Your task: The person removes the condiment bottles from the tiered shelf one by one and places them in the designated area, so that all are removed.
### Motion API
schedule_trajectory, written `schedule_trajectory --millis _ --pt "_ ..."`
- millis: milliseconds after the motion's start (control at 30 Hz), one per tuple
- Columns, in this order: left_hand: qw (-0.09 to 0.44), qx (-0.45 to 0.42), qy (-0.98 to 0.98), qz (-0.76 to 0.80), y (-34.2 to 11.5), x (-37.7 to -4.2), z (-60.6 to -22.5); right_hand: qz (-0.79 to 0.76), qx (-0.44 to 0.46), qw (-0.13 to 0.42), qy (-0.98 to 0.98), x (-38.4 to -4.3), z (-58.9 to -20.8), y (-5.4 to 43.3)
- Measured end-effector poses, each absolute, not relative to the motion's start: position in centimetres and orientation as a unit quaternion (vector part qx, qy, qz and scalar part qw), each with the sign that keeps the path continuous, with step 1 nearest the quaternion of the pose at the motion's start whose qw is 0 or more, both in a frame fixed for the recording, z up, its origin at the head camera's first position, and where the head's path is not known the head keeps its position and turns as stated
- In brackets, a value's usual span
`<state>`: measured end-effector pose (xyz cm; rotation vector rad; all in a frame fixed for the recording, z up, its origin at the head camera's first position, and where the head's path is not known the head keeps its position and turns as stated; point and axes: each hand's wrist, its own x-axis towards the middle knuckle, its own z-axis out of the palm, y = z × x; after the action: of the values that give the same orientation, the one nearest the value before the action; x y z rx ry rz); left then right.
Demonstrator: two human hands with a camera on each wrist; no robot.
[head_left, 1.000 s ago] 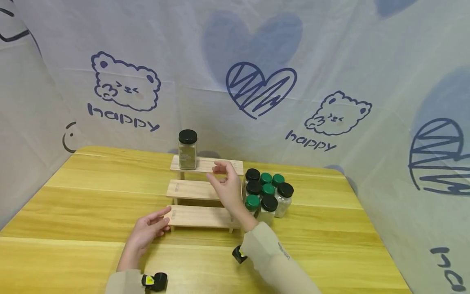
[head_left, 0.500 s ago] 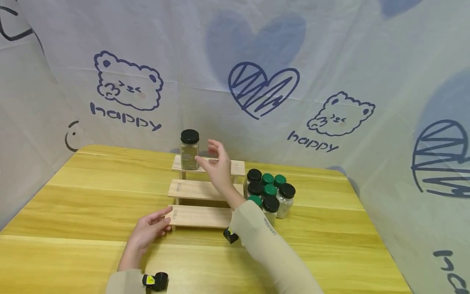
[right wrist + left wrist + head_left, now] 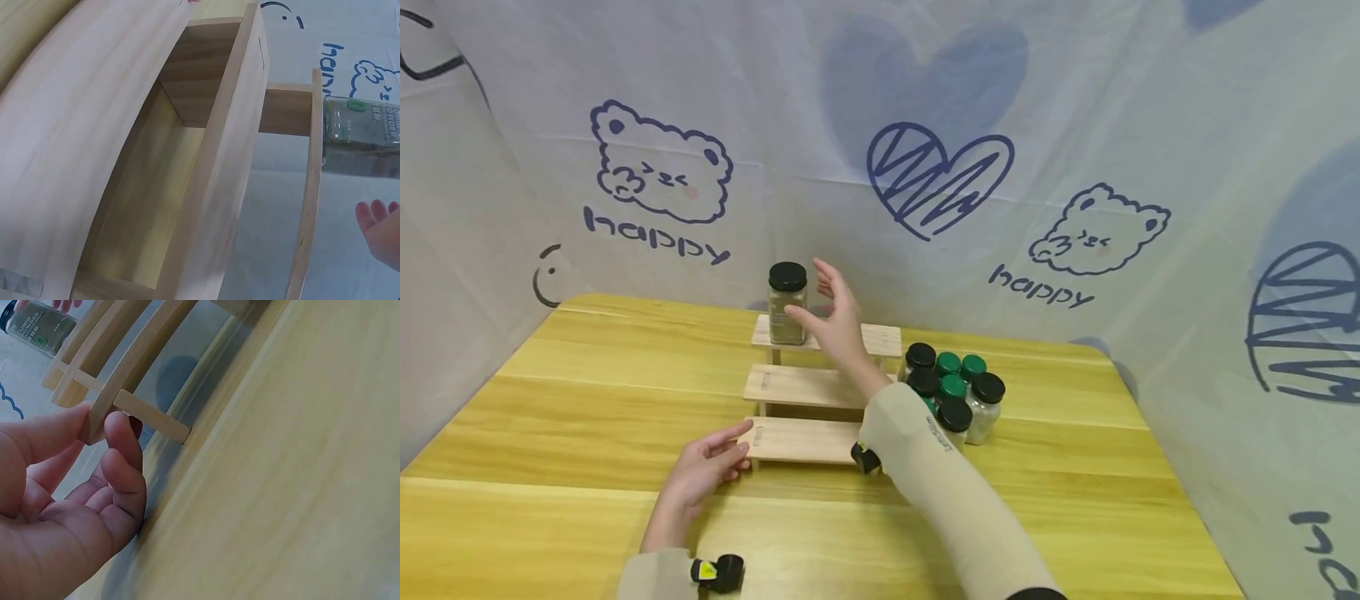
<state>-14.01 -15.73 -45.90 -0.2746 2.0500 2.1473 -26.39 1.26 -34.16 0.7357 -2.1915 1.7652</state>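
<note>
A three-step wooden rack (image 3: 808, 440) stands on the table. My left hand (image 3: 694, 477) holds the left end of its lowest step; in the left wrist view, thumb and index finger pinch the step's corner. On the left of the top step, a square glass spice jar (image 3: 781, 323) with a black lid and brownish-green powder stands upright. Just right of that jar is my right hand (image 3: 841, 329), fingers spread and thumb overlapping the glass in the head view. From the right wrist, a gap shows between the jar (image 3: 362, 139) and the fingertips (image 3: 364, 214).
To the rack's right, several jars with black lids (image 3: 987, 388) and green lids (image 3: 973, 366) crowd together, partly hidden by my right sleeve (image 3: 917, 450). A printed cloth (image 3: 820, 208) hangs behind the wooden table (image 3: 572, 400).
My right hand has moved left and up from over the top step to beside the spice jar, its fingers opening wider. The left hand keeps its grip on the rack.
</note>
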Motion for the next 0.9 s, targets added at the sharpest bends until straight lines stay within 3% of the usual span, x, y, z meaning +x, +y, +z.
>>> schedule_trajectory --millis 367,900 --pt "0.078 -0.085 0.681 0.723 -15.7 -14.1 -46.0 0.553 0.304 0.102 -0.769 -27.2 -34.8 0.5" --pt "0.078 -0.078 0.680 0.724 -16.1 -14.1 -46.1 0.564 0.263 0.136 -0.771 -26.4 -34.4 -0.1"
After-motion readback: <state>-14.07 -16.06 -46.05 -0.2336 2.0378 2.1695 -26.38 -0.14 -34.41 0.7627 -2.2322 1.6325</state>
